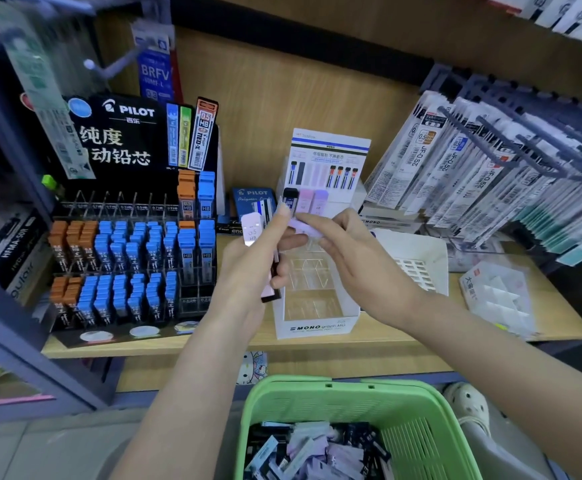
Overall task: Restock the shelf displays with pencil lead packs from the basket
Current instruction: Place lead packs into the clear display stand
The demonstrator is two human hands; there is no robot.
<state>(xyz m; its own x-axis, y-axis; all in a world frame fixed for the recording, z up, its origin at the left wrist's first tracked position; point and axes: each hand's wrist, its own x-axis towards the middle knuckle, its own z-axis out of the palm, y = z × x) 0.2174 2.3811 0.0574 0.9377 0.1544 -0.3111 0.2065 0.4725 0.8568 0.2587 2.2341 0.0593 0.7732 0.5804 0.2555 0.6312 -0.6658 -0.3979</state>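
Our left hand (pixel 251 268) and right hand (pixel 351 258) are bare, and so are both forearms (pixel 192 375), uncovered from wrist to elbow. At lower right, our foot wears a cream clog (pixel 469 405) pierced with round holes, next to a pale grey trouser leg (pixel 490 448).

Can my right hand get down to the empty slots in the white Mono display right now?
Probably yes. The right hand, pinching a purple pack, is just over the Mono display; its clear slots look open-topped and empty. The left hand holds packs at its left edge.
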